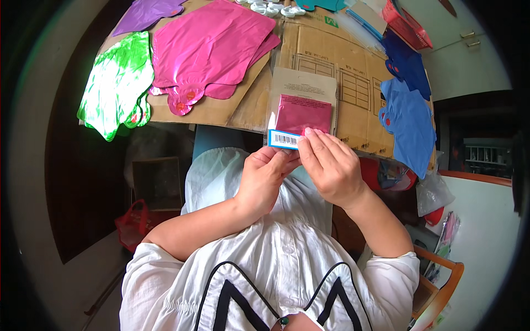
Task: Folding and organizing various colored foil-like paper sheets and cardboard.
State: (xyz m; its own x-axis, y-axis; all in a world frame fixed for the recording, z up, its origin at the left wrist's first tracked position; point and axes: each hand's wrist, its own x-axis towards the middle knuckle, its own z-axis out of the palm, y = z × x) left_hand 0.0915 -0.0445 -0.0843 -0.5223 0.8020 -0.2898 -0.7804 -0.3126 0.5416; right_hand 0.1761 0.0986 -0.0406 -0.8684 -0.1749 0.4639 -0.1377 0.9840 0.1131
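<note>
Both my hands hold a clear flat packet [302,107] with a folded pink foil balloon inside and a paper insert behind it. My left hand [267,175] pinches the packet's lower edge beside a white barcode sticker [284,139]. My right hand [330,164] grips the same lower edge, fingertips on the sticker's right end. The packet stands upright over the near edge of a cardboard sheet [331,55].
On the cardboard lie flat foil balloons: pink [212,47], green [116,83], purple [144,14], dark blue [408,63] and light blue [411,124]. A red basket [407,25] sits at the far right. A wooden chair [441,281] stands at my right.
</note>
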